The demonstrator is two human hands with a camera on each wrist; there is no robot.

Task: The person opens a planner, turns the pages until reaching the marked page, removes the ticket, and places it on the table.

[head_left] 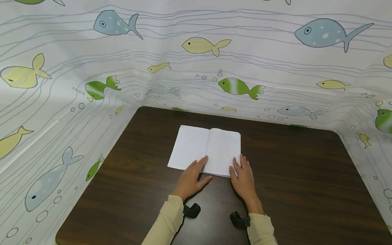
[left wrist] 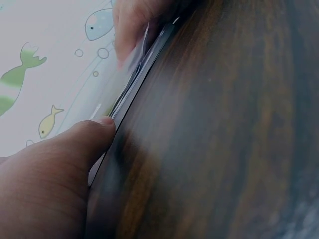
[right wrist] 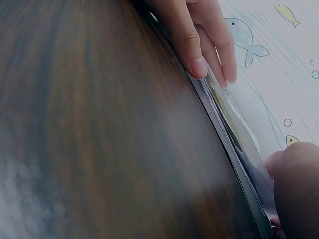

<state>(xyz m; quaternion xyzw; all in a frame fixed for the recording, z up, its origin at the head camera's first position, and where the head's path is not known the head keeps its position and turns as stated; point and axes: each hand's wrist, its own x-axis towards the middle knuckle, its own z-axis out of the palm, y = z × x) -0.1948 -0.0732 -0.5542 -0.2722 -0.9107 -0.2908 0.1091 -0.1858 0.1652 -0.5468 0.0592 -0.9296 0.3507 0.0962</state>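
Because the notebook (head_left: 190, 144) already lies open, worktop (head_left: 291, 177) beneath it, opening seems done, with the left hand (head_left: 192, 178) spread by its fold and the right hand (head_left: 244, 178) spread at its near right corner, though what remains is unclear.

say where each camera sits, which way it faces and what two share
Head: on the head, facing forward and down at the book on the table, backdrop behind; left hand, right hand and sleeves show.
Left wrist: on that wrist, looking along the book's near edge; left hand up close, right hand at top.
Right wrist: on that wrist, looking along that edge the other way; right hand up close, left hand at top.
Shared: both wrist views show both hands, book, table, backdrop.
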